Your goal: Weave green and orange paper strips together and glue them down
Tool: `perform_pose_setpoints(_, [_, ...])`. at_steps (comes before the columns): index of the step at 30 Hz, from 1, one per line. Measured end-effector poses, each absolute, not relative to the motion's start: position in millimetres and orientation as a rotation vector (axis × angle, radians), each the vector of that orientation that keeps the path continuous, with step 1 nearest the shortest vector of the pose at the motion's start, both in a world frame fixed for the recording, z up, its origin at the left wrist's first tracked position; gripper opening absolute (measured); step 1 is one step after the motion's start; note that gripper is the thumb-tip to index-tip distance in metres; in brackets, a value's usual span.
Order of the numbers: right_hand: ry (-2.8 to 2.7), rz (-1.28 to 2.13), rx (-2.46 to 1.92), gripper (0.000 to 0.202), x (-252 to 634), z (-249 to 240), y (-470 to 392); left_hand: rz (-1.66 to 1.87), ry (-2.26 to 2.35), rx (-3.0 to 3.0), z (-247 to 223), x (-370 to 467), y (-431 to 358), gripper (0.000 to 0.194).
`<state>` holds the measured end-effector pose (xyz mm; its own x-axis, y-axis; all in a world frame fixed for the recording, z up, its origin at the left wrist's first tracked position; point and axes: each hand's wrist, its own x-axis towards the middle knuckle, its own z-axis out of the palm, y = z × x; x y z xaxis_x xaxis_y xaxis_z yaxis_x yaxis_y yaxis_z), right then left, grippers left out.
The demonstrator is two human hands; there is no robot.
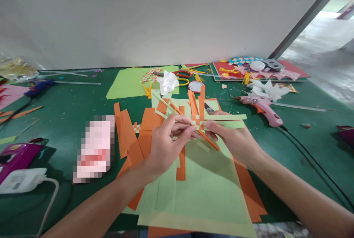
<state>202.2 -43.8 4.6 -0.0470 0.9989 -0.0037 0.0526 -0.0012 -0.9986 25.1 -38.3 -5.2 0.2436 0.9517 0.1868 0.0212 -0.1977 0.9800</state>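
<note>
Between my two hands is a small weave of orange and pale green paper strips (197,120), its strip ends sticking out upward, to the sides and below. My left hand (173,136) pinches its left edge with thumb and forefinger. On the right edge, the thumb and fingers of my right hand (226,131) close on the green strips. Under the hands lie pale green paper sheets (204,193) and loose orange paper strips (146,120). A dark tool tip (208,108) shows just behind my right fingers; the rest of it is hidden.
A pink glue gun (262,109) lies at right, its cord running toward me. Scissors (184,77), crumpled white tissue (167,82) and a round tin (196,86) are at the back. A blue glue gun (40,87) and white plug adapter (23,180) sit left. A wall (143,20) stands behind.
</note>
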Motion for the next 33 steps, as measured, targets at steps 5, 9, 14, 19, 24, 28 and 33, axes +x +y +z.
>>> perform_pose_setpoints(5, [-1.220, 1.304, -1.209, 0.026, 204.2, -2.4, -44.1, 1.195, 0.927, 1.393, -3.4, 27.0, -36.4, 0.013])
perform_pose_setpoints(9, [-1.224, 1.319, -1.198, 0.027, 204.5, -2.3, -45.5, 1.221, 0.904, 1.370, -2.1, 26.9, -36.3, 0.012])
perform_pose_setpoints(14, [-1.251, 1.322, -1.210, 0.027, 204.9, 1.4, -45.1, 1.215, 0.910, 1.420, -3.2, 25.5, -36.7, 0.009])
perform_pose_setpoints(19, [-1.278, 1.332, -1.231, 0.026, 204.6, 4.7, -43.4, 1.219, 0.938, 1.472, -6.6, 23.9, -35.5, 0.010])
perform_pose_setpoints(24, [-1.306, 1.314, -1.242, 0.027, 203.8, 6.5, -45.6, 1.181, 0.939, 1.490, -7.4, 24.5, -35.0, 0.011])
perform_pose_setpoints(28, [-1.313, 1.292, -1.261, 0.028, 202.5, 8.3, -45.9, 1.180, 0.907, 1.480, -7.1, 24.2, -36.2, 0.008])
perform_pose_setpoints(33, [-1.276, 1.336, -1.252, 0.028, 204.3, 5.7, -44.3, 1.229, 0.959, 1.677, -9.5, 22.6, -37.0, 0.020])
